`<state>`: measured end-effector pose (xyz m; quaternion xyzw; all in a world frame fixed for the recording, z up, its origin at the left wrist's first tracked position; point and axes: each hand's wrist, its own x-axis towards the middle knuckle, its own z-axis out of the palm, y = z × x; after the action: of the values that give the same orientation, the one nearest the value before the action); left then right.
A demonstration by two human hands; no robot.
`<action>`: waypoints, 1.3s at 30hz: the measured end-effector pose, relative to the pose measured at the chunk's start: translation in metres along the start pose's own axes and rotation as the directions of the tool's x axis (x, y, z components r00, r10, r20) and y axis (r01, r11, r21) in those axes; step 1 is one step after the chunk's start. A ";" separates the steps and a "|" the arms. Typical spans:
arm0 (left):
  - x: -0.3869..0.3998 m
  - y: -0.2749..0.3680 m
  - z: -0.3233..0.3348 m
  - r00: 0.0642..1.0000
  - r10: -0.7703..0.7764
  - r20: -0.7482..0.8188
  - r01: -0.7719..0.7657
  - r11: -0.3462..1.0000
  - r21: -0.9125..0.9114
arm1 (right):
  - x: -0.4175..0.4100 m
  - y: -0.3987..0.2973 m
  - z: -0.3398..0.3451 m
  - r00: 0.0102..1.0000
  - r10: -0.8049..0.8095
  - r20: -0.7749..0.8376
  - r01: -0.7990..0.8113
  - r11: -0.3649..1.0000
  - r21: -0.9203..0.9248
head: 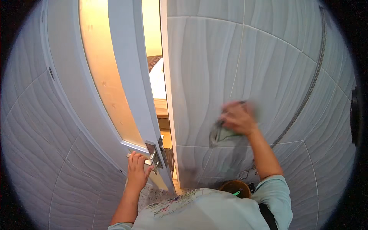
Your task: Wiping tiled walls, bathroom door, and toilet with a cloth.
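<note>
My left hand (138, 168) is wrapped around the metal lever handle (149, 161) of a white door (130, 72) with a frosted glass panel. Below the handle, something small and metallic hangs at the lock. My right hand (240, 118), blurred by motion, holds a crumpled greyish-green cloth (227, 135) against or very near the grey wavy-patterned tiled wall (201, 86). Part of the cloth lies hidden behind the fingers. The door stands ajar, with a lit room showing through the gap.
A ribbed metal hose (304, 103) runs down the right wall. Near my body stands a round brown container (234, 187) with a green handle-like piece (237, 193). A dark round object (355, 116) is at the far right. Speckled floor (152, 197) shows below the door.
</note>
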<state>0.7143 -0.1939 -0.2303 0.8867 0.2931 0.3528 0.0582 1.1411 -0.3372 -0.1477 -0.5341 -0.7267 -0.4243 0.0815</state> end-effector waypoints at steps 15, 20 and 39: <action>0.004 -0.011 -0.001 0.999 0.022 0.028 -0.021 0.999 -0.030 | 0.132 -0.022 -0.075 0.986 -0.013 -0.168 0.000 0.997 -0.081; 0.007 -0.013 0.008 0.999 0.040 0.019 -0.039 0.998 -0.040 | 0.126 0.088 -0.135 0.628 0.523 -0.576 -0.708 0.692 -0.143; 0.000 -0.012 0.007 1.000 0.026 -0.012 -0.026 0.999 -0.033 | 0.270 0.027 -0.106 0.966 0.179 0.189 -0.211 0.963 0.167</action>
<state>0.7131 -0.1832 -0.2394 0.8872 0.2760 0.3636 0.0667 1.0160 -0.2189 0.0868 -0.6278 -0.7111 -0.2972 0.1092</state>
